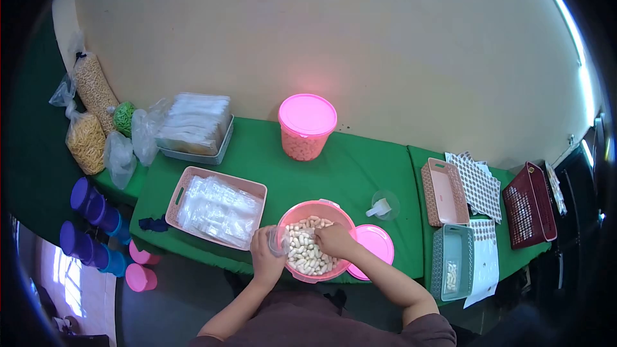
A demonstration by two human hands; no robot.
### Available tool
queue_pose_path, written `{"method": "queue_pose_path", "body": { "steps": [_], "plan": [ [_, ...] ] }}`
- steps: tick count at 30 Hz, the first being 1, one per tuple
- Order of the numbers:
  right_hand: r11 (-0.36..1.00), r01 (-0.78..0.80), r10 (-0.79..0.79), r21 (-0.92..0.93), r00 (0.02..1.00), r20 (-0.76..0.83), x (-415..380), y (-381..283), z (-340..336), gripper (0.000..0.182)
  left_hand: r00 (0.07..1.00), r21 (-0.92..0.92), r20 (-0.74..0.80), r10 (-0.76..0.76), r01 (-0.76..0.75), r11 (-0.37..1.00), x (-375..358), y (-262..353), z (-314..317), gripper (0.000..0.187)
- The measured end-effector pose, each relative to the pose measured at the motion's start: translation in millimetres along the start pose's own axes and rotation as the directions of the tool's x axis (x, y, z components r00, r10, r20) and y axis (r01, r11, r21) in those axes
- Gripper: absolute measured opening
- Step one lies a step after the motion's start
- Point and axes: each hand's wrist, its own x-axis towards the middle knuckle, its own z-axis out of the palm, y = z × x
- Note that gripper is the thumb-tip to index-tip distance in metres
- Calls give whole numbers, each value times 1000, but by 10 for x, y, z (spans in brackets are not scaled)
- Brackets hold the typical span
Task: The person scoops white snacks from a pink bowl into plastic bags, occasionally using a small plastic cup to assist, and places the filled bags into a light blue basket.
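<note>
A pink tub [348, 217] of pale, oblong snack pieces [304, 252] stands at the table's front edge, close to my body. At its left rim my left hand [266, 254] is wrapped round a small clear plastic cup [278, 241], tilted toward the tub. My right hand [335, 242] reaches in over the right rim, its fingers curled down at the pieces. What those fingers hold, if anything, is hidden. Partly behind the tub on the right lies a pink lid [378, 247].
A pink tray [254, 193] of clear plastic bags is at left, bagged snacks [93, 90] beyond. A lidded pink tub [307, 125] stands at the back. A white scoop [380, 208] rests to the right, near baskets [445, 186], one teal basket [467, 244] holding a filled packet [451, 276].
</note>
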Motion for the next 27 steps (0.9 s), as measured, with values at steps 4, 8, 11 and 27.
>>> {"method": "queue_pose_path", "body": {
  "steps": [4, 8, 11, 27],
  "plan": [
    [989, -83, 83, 125, 997, 5, -38, -10, -60, 29, 1000, 25, 14, -7, 7, 1000, -15, -13, -3, 60],
    [960, -119, 112, 253, 993, 43, -96, -32, -179, 32, 1000, 54, 22, 17, -18, 998, -3, 27, -24, 59],
    [929, -96, 120, 358, 992, -45, -123, -42, -236, 34, 999, 46, 7, 33, -33, 998, -12, -31, 1, 58],
    [775, -30, 248, 632, 933, -260, -701, 111, -918, 25, 954, 320, 207, 216, -275, 907, 354, 457, -310, 62]
  ]
}}
